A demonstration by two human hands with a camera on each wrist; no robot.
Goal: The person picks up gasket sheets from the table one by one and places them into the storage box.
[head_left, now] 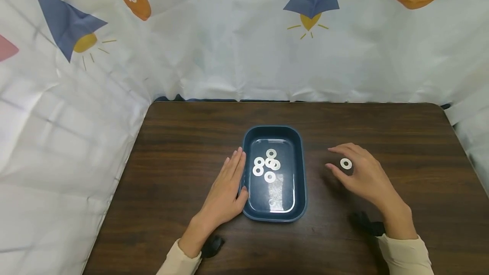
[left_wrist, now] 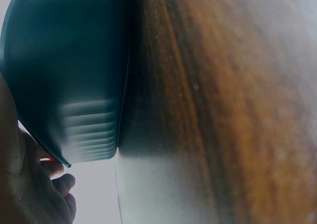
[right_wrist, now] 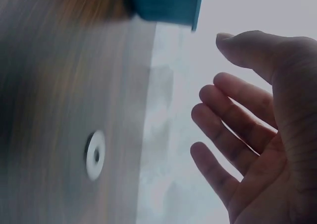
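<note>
From the head view we see our left hand [head_left: 228,188] lying flat, fingers straight, against the left wall of the blue tray [head_left: 302,173], which holds five white washers [head_left: 266,165]. Our right hand [head_left: 363,175] hovers relaxed and holding nothing over a lone washer [head_left: 346,164] on the table [head_left: 175,160] (right of the tray).

Left wrist: the tray's wall [left_wrist: 64,70] fills the frame, fingertips [left_wrist: 59,184] beside it.

Right wrist: spread fingers [right_wrist: 233,130] above the lone washer [right_wrist: 94,154].

Centre of frame: the blue tray [head_left: 302,173] blocks me.
Right of frame: bare table [head_left: 420,139], one washer [head_left: 346,164].
</note>
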